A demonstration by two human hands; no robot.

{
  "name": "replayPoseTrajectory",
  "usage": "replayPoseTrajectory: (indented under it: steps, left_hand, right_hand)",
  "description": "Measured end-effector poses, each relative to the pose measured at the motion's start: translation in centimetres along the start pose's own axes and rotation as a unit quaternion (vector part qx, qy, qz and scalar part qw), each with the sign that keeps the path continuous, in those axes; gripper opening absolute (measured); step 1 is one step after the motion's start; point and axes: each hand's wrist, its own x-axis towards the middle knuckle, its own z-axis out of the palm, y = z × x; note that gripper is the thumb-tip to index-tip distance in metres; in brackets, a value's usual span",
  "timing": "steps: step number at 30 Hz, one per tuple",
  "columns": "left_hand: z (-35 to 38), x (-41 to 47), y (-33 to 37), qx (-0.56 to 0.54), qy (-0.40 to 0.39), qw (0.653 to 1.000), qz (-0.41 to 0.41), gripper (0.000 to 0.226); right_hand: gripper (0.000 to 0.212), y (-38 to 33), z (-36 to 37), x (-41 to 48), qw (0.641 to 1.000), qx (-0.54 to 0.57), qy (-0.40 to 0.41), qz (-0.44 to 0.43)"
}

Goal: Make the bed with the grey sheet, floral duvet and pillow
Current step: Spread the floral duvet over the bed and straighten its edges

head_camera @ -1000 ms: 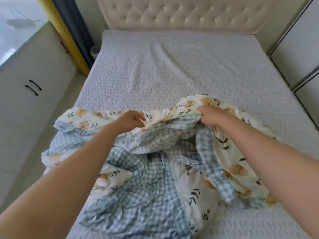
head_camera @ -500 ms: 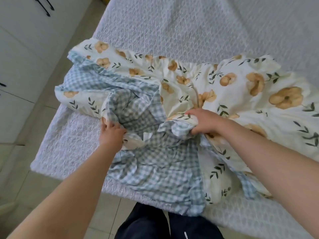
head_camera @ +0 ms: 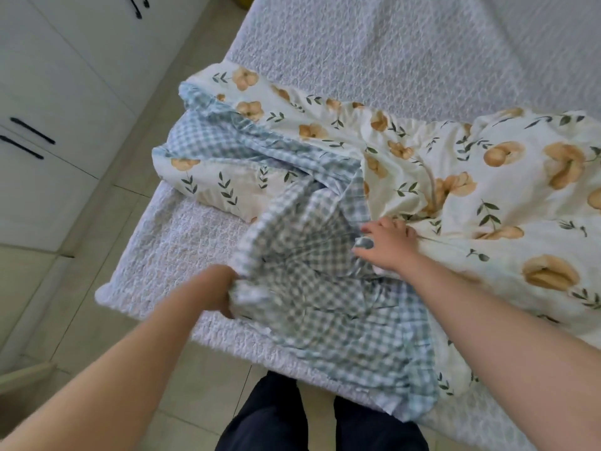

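The floral duvet (head_camera: pixel 471 177), cream with orange flowers and a blue checked underside, lies bunched across the foot of the bed. The grey textured sheet (head_camera: pixel 374 50) covers the mattress under it. My left hand (head_camera: pixel 218 294) is closed on the checked edge near the bed's front left corner. My right hand (head_camera: pixel 387 244) pinches a fold of checked fabric where it meets the floral side. No pillow is in view.
White cupboards with black handles (head_camera: pixel 29 138) stand to the left across a narrow strip of tiled floor (head_camera: pixel 97 229). My legs in dark trousers (head_camera: pixel 312 418) stand against the foot of the bed.
My view has dropped from the headboard to the foot of the bed. My left hand has pulled the checked edge toward me and to the left; my right hand has shifted right along the fold.
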Motion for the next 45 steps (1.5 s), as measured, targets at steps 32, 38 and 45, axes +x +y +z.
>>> replayPoseTrajectory:
  steps: [32,38,45]
  left_hand:
    - [5.4,-0.2,20.2,-0.445,0.103,0.889,0.031,0.045]
    - [7.7,-5.7,23.5,-0.472,0.151,0.866,0.071,0.024]
    - [2.2,-11.3,24.9,-0.477,0.174,0.841,0.186,0.003]
  right_hand:
    - [0.023,9.2,10.6,-20.7,0.998,0.054,-0.035,0.024]
    - [0.025,14.1,9.3,-22.0,0.946,0.228,0.137,0.187]
    - [0.075,8.8,9.9,-23.2,0.861,0.493,-0.121,0.018]
